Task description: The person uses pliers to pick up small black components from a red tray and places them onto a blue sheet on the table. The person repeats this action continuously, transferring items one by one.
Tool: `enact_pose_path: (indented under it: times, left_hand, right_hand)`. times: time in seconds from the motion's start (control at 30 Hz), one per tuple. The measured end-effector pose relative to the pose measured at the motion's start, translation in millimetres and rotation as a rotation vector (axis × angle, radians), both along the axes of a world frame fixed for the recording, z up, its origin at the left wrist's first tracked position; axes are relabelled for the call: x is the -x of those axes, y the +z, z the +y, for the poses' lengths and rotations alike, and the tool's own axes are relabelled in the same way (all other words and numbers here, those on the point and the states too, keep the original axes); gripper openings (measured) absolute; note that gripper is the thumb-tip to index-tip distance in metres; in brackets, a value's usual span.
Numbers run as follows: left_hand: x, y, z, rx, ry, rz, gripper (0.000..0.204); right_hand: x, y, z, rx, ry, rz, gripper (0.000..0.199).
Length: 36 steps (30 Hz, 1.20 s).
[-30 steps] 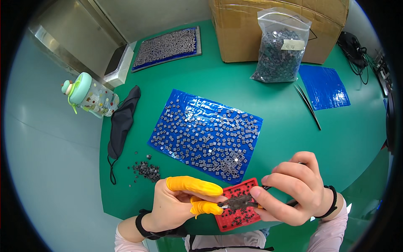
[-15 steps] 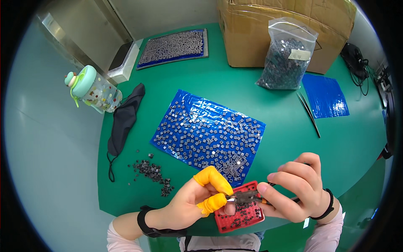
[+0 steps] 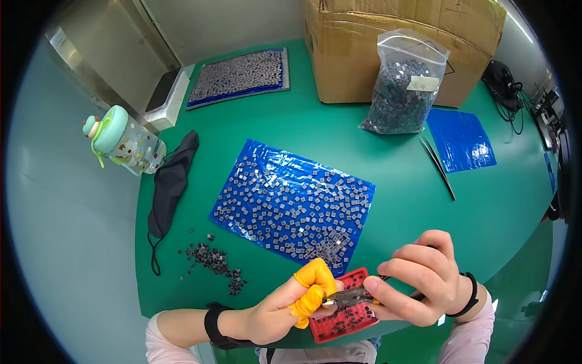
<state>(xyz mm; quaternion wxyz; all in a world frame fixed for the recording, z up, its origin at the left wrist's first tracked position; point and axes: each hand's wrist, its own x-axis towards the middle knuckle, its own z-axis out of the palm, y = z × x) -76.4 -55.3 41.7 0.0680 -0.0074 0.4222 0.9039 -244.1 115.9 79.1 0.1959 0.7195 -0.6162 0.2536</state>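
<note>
My left hand (image 3: 274, 314) wears yellow finger cots (image 3: 316, 276) on its thumb and index finger. Those two fingertips pinch a tiny piece, too small to make out, at the tip of a pair of pliers (image 3: 350, 296). My right hand (image 3: 418, 282) is wrapped around the pliers' handles, which are mostly hidden by its fingers. Just beneath both hands lies a shallow red tray (image 3: 324, 337) scattered with small black pieces. Beyond the hands, a blue film sheet (image 3: 254, 159) carries many small grey square pieces.
Loose black pieces (image 3: 211, 258) lie left, beside a dark face mask (image 3: 173, 188) and a bottle (image 3: 136, 142). Farther back are a piece-covered board (image 3: 239, 76), a cardboard box (image 3: 345, 60) and a filled zip bag (image 3: 400, 91). Tweezers (image 3: 438, 167) lie near another blue sheet (image 3: 464, 142).
The whole view has shifted slightly, so the table's things appear a little lower and farther left. My yellow-covered fingers have drawn closer together at the pliers' tip.
</note>
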Motion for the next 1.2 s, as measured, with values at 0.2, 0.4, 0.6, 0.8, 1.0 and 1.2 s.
enact_pose_path:
  times: [0.2,0.4,0.6,0.8,1.0,1.2]
  left_hand:
    - [6,18,-13,0.325,-0.034,-0.078,0.035]
    - [4,15,-7,0.245,0.308,0.004,0.034]
    - [-1,14,-10,0.342,0.325,-0.052,0.023]
    - [1,19,-6,0.297,0.318,-0.048,0.022]
    - [0,24,-7,0.273,0.217,-0.119,0.026]
    - [-2,20,-1,0.317,0.490,-0.023,0.044]
  right_hand:
    - [-6,3,-2,0.078,-0.063,-0.057,0.025]
    - [-4,2,-2,0.058,-0.071,-0.098,0.028]
    - [-4,1,-1,0.065,-0.069,-0.111,0.025]
    - [-3,2,-2,0.074,-0.078,-0.113,0.027]
    - [-1,1,-1,0.063,-0.091,-0.110,0.030]
    - [-5,2,-2,0.035,-0.064,-0.164,0.031]
